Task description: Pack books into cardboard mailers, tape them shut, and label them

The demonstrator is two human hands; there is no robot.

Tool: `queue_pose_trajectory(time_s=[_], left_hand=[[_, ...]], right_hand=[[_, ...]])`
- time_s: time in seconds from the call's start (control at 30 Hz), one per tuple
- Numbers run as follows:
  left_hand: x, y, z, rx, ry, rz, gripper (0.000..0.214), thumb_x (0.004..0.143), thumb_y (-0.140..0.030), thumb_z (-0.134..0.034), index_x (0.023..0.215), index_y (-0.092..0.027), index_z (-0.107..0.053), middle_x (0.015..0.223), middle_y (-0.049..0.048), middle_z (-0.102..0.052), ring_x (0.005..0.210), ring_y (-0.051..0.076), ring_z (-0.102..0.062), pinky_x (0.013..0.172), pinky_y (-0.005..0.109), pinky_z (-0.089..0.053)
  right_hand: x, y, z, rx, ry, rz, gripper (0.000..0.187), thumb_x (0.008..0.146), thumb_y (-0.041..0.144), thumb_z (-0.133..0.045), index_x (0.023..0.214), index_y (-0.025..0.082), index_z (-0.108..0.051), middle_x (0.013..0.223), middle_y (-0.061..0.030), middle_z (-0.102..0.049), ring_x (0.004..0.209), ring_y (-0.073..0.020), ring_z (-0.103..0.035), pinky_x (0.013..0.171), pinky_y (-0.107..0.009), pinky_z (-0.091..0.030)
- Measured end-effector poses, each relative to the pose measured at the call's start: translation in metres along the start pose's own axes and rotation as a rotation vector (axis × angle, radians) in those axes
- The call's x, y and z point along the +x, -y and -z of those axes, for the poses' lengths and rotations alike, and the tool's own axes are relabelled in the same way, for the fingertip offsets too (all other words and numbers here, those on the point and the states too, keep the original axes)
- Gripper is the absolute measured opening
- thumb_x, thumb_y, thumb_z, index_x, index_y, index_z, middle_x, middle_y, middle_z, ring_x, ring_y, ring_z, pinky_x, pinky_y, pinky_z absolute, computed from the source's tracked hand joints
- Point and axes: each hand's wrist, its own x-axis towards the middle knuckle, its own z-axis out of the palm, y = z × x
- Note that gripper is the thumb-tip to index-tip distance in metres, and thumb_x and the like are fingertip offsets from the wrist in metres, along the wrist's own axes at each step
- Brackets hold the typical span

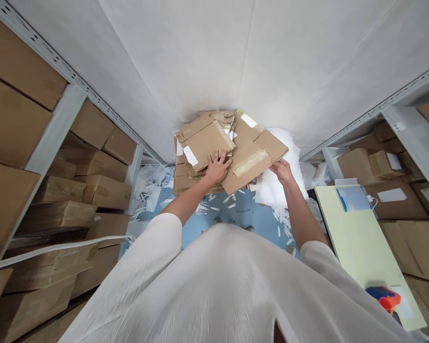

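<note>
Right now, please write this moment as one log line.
left hand: on white-labelled brown cardboard | right hand: holding taped brown cardboard sheet

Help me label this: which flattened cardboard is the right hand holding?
The rightmost piece, edge pinched in the right hand; the left hand rests on another, white-labelled one.

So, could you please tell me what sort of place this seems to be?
Probably a storeroom or packing area: boxes fill the shelves on both sides, flattened cardboard is piled by the wall, and white scraps litter the blue floor.
</note>
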Motion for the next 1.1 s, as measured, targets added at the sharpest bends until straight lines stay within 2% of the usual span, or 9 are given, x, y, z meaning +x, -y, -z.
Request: queue_pose_trajectory(time_s=[0.1, 0.2, 0.33, 0.47, 0.63, 0.8, 0.9, 1.1], left_hand=[[0.001, 0.0, 0.002, 0.012, -0.002, -0.008, 0.073, 0.103, -0.025, -0.064, 0.176, -0.029, -0.064, 0.204, 0.0148, -0.019, 0.188, 0.054, -0.013, 0.139, 0.096, -0.017], [0.0, 0.001, 0.003, 0.015, 0.045, -0.035, 0.083, 0.098, -0.021, -0.067, 0.18, -0.025, -0.059, 0.205, 0.0158, -0.018, 0.189, 0.053, -0.009, 0.142, 0.093, -0.012], [-0.002, 0.009, 0.003, 0.016, 0.105, -0.121, 0.106, 0.088, -0.016, -0.071, 0.19, -0.022, -0.044, 0.205, 0.0179, -0.011, 0.189, 0.051, -0.006, 0.146, 0.088, -0.001], [-0.008, 0.025, -0.001, 0.026, 0.099, -0.194, 0.119, 0.083, -0.014, -0.074, 0.195, -0.02, -0.032, 0.204, 0.0219, -0.009, 0.19, 0.049, -0.006, 0.148, 0.083, 0.004], [-0.018, 0.041, -0.009, -0.031, 0.041, -0.083, 0.103, 0.097, -0.016, -0.069, 0.194, -0.025, -0.036, 0.203, 0.0219, -0.016, 0.191, 0.045, -0.008, 0.148, 0.084, 0.002], [-0.015, 0.044, -0.013, -0.09, 0.012, -0.005, 0.087, 0.106, -0.021, -0.067, 0.189, -0.03, -0.046, 0.201, 0.0206, -0.026, 0.19, 0.045, -0.014, 0.148, 0.084, -0.006], [-0.011, 0.04, -0.009, -0.096, -0.004, 0.009, 0.083, 0.108, -0.019, -0.064, 0.188, -0.032, -0.048, 0.201, 0.0198, -0.028, 0.189, 0.047, -0.017, 0.147, 0.087, -0.009], [-0.011, 0.037, 0.006, -0.088, -0.053, 0.029, 0.084, 0.11, -0.017, -0.059, 0.19, -0.034, -0.043, 0.201, 0.0199, -0.028, 0.189, 0.047, -0.016, 0.143, 0.094, -0.005]], right_hand=[[0.003, -0.006, 0.005, -0.007, -0.034, -0.025, 0.04, 0.072, 0.042, -0.099, 0.097, 0.026, -0.073, 0.094, -0.0036, -0.086, 0.09, -0.0246, -0.081, 0.099, -0.046, -0.068], [0.003, -0.016, 0.008, -0.027, -0.074, -0.058, 0.04, 0.07, 0.042, -0.1, 0.095, 0.026, -0.073, 0.087, -0.0017, -0.083, 0.087, -0.0244, -0.079, 0.097, -0.046, -0.068], [0.0, -0.029, 0.012, -0.029, -0.06, -0.092, 0.041, 0.068, 0.042, -0.101, 0.094, 0.027, -0.073, 0.084, -0.0009, -0.081, 0.085, -0.0241, -0.077, 0.093, -0.043, -0.066], [-0.002, -0.037, 0.015, -0.023, -0.057, -0.106, 0.043, 0.066, 0.043, -0.1, 0.095, 0.028, -0.072, 0.086, -0.0008, -0.082, 0.086, -0.024, -0.076, 0.09, -0.04, -0.064], [-0.001, -0.041, 0.019, -0.044, -0.03, -0.108, 0.046, 0.064, 0.045, -0.101, 0.095, 0.029, -0.07, 0.082, 0.0004, -0.08, 0.085, -0.0243, -0.075, 0.087, -0.04, -0.063], [0.001, -0.038, 0.019, -0.085, -0.04, -0.113, 0.045, 0.062, 0.042, -0.101, 0.092, 0.028, -0.071, 0.083, 0.001, -0.079, 0.081, -0.021, -0.073, 0.085, -0.038, -0.062], [0.001, -0.033, 0.019, -0.088, -0.058, -0.082, 0.042, 0.064, 0.04, -0.101, 0.09, 0.027, -0.07, 0.081, 0.0019, -0.077, 0.078, -0.0186, -0.071, 0.085, -0.037, -0.062], [0.006, -0.018, 0.026, 0.05, -0.096, -0.029, 0.037, 0.067, 0.032, -0.098, 0.089, 0.027, -0.069, 0.081, 0.0019, -0.078, 0.078, -0.0193, -0.073, 0.079, -0.034, -0.065]])
